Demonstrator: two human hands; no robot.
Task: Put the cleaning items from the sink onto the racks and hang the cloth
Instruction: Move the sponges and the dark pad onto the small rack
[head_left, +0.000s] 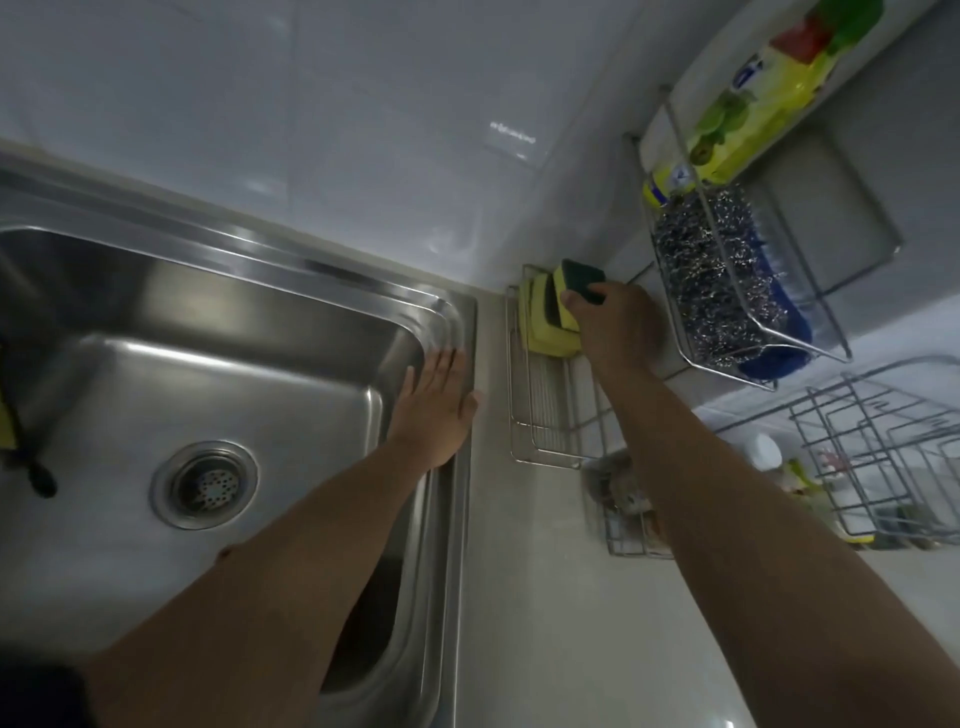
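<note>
My right hand (615, 325) grips a yellow sponge with a green scouring face (579, 283), holding it at the far end of the lower wire rack (545, 415) on the wall. Another yellow and green sponge (545, 325) lies in that rack just beside it. My left hand (439, 405) rests flat on the right rim of the steel sink (208, 332), fingers apart and holding nothing. The sink basin holds only its drain strainer (205, 486). At the sink's left edge a dark item with some yellow (15, 431) shows partly; I cannot tell what it is.
An upper wire rack (737, 291) holds steel wool scourers, a blue brush and a yellow-green packet (753, 98). A small wire basket (628, 514) hangs below the lower rack. A dish drainer (893, 457) stands at the right on the white counter. The wall is tiled white.
</note>
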